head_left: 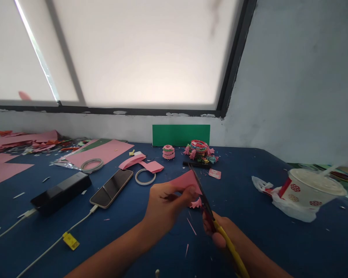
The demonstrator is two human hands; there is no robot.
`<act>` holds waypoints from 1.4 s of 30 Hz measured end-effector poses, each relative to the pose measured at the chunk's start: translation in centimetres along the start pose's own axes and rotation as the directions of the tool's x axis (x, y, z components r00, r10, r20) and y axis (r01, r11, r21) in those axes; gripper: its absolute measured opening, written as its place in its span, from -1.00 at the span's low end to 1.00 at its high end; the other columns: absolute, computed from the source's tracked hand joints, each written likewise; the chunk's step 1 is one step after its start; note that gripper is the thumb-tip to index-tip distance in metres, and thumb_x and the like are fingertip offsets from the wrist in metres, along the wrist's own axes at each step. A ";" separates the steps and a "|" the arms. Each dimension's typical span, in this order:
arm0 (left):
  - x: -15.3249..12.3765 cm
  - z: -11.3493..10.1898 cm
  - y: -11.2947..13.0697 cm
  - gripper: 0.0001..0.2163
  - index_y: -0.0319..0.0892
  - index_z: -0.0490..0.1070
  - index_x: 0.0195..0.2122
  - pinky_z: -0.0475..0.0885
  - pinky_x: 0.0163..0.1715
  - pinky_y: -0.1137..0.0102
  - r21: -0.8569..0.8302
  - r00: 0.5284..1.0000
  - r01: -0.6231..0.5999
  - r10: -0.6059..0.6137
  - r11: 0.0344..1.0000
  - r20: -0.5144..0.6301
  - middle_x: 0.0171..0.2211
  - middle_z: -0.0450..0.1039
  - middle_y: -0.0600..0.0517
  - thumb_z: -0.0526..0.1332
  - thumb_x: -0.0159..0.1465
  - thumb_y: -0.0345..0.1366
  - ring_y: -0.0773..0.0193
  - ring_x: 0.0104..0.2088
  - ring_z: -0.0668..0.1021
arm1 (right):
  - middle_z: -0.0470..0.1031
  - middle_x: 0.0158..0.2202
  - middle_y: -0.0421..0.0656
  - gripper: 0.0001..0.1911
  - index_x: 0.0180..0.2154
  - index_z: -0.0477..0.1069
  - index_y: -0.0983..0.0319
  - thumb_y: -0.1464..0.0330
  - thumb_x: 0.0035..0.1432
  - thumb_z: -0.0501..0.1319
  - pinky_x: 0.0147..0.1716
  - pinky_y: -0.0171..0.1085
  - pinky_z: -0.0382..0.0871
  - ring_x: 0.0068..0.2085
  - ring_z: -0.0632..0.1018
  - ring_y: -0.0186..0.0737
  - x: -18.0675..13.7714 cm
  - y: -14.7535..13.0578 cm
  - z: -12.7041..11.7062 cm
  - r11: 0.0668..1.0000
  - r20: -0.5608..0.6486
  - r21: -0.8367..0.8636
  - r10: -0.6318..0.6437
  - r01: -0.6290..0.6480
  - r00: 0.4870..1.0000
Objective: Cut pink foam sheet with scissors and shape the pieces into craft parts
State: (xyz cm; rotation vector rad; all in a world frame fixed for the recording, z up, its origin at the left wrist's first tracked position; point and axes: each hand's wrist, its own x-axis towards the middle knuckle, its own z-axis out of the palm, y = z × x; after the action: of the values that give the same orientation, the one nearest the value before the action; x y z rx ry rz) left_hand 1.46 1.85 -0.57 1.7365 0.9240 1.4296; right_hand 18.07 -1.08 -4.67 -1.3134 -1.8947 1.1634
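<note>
My left hand [166, 208] pinches a piece of pink paper [185, 179] between thumb and fingers, above the middle of the blue table. My right hand [220, 231] is closed around the yellow-handled scissors [205, 200]. Their dark blades point up and away from me, along the paper's right edge; whether they touch it I cannot tell. Below the paper lies a small fringed pink paper piece [196, 203], partly hidden by my hands. Thin pink paper slivers [191, 226] are scattered nearer to me.
Behind stand a pink ruffled paper roll [168, 152] and a colourful paper bundle [199, 150]. Tape rolls [145, 177], folded pink strips [152, 166], a phone [112, 189] and a black power bank [60, 192] with cables are left. A lidded cup [310, 191] in plastic stands right.
</note>
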 end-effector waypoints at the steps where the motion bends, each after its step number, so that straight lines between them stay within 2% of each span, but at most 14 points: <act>1: 0.0 0.0 -0.1 -0.76 -0.20 0.55 -0.54 0.43 -0.64 0.53 0.010 1.000 0.001 -0.001 1.000 0.004 -0.60 0.52 0.01 0.23 0.14 -0.16 0.32 -0.62 0.52 | 0.30 -0.60 -0.25 -0.58 -0.43 0.14 0.18 -0.06 0.04 -0.02 -0.59 -0.36 0.07 -0.56 0.30 -0.30 0.0 0.0 0.1 1.000 -0.001 0.006 0.009 -0.009 1.000; 7: -0.3 0.2 -0.4 -0.72 -0.21 0.54 -0.56 0.39 -0.67 0.54 0.070 1.000 0.006 -0.006 0.997 0.007 -0.65 0.48 0.02 0.21 0.14 -0.13 0.35 -0.64 0.48 | 0.34 -0.59 -0.25 -0.67 -0.40 0.18 0.18 0.04 0.07 0.04 -0.61 -0.37 0.07 -0.57 0.31 -0.31 -0.3 0.1 0.2 1.000 -0.005 0.004 0.012 -0.012 1.000; 10: -0.3 0.2 -0.4 -0.74 -0.20 0.54 -0.55 0.39 -0.66 0.54 0.062 1.000 0.002 -0.003 0.998 0.017 -0.65 0.48 0.02 0.21 0.15 -0.15 0.35 -0.63 0.48 | 0.35 -0.60 -0.25 -0.64 -0.38 0.19 0.18 0.01 0.08 0.02 -0.60 -0.36 0.08 -0.57 0.31 -0.31 -0.3 0.1 0.2 1.000 -0.020 0.006 -0.001 0.001 1.000; 15: -0.4 0.3 -0.5 -0.75 -0.19 0.54 -0.54 0.40 -0.64 0.54 0.066 0.999 0.003 -0.005 0.998 0.032 -0.62 0.48 0.03 0.20 0.16 -0.17 0.35 -0.62 0.49 | 0.29 -0.59 -0.26 -0.57 -0.39 0.17 0.18 -0.07 0.00 0.03 -0.60 -0.36 0.06 -0.59 0.25 -0.33 -0.3 0.1 0.4 0.999 -0.023 0.036 -0.022 0.023 0.999; 21: -0.4 0.3 -0.4 -0.77 -0.19 0.54 -0.52 0.41 -0.61 0.52 0.023 0.999 0.017 -0.018 1.000 0.036 -0.61 0.48 0.04 0.21 0.16 -0.18 0.36 -0.61 0.48 | 0.25 -0.63 -0.27 -0.68 -0.47 0.10 0.18 0.07 0.09 -0.06 -0.62 -0.37 0.02 -0.62 0.19 -0.36 -0.3 -0.2 0.4 0.986 -0.013 0.140 0.097 -0.095 0.995; 27: -0.1 0.3 0.2 -0.78 -0.21 0.53 -0.57 0.41 -0.63 0.54 -0.051 0.998 0.055 -0.053 0.997 0.026 -0.63 0.50 0.03 0.22 0.15 -0.23 0.35 -0.62 0.50 | 0.21 -0.60 -0.27 -0.62 -0.47 0.11 0.18 0.02 -0.01 0.11 -0.60 -0.37 0.06 -0.56 0.22 -0.34 -0.3 0.0 0.2 1.000 -0.062 0.012 -0.016 0.016 0.998; 29: -0.1 0.3 0.3 -0.78 -0.22 0.53 -0.57 0.41 -0.63 0.54 -0.073 0.998 0.059 -0.057 0.996 0.024 -0.63 0.50 0.02 0.22 0.15 -0.25 0.35 -0.63 0.50 | 0.24 -0.60 -0.27 -0.62 -0.43 0.13 0.18 0.00 0.02 0.07 -0.61 -0.37 0.07 -0.57 0.24 -0.33 -0.3 0.3 0.3 0.999 -0.054 0.027 -0.026 0.027 0.998; 33: -0.2 0.4 0.2 -0.79 -0.22 0.53 -0.57 0.42 -0.61 0.55 -0.090 0.997 0.072 -0.068 0.993 0.042 -0.62 0.51 0.02 0.22 0.15 -0.26 0.36 -0.62 0.51 | 0.29 -0.62 -0.26 -0.60 -0.38 0.19 0.18 -0.03 0.04 0.05 -0.62 -0.37 0.07 -0.59 0.26 -0.33 -0.3 0.4 0.5 0.997 -0.035 0.075 -0.008 0.011 0.999; 39: -0.3 0.4 0.2 -0.78 -0.20 0.53 -0.58 0.39 -0.61 0.56 -0.069 0.995 0.094 -0.092 0.993 0.036 -0.64 0.50 0.04 0.22 0.15 -0.27 0.37 -0.62 0.50 | 0.30 -0.64 -0.25 -0.58 -0.47 0.22 0.19 -0.05 0.03 0.07 -0.62 -0.37 0.06 -0.60 0.24 -0.34 -0.5 -0.6 0.6 0.988 -0.096 0.145 0.058 -0.044 0.994; 42: -0.3 0.3 0.2 -0.78 -0.20 0.53 -0.58 0.40 -0.60 0.54 -0.056 0.994 0.099 -0.097 0.993 0.040 -0.63 0.50 0.03 0.22 0.15 -0.24 0.36 -0.61 0.50 | 0.32 -0.63 -0.26 -0.63 -0.49 0.21 0.19 0.02 0.04 0.07 -0.64 -0.38 0.06 -0.63 0.23 -0.36 -0.6 -0.5 0.8 0.965 -0.046 0.233 0.134 -0.120 0.990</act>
State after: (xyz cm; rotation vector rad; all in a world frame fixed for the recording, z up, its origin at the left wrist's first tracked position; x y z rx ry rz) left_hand 1.78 1.50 -0.62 1.6470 0.9266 1.3433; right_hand 17.39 -1.94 -4.59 -1.3409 -1.5971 1.3464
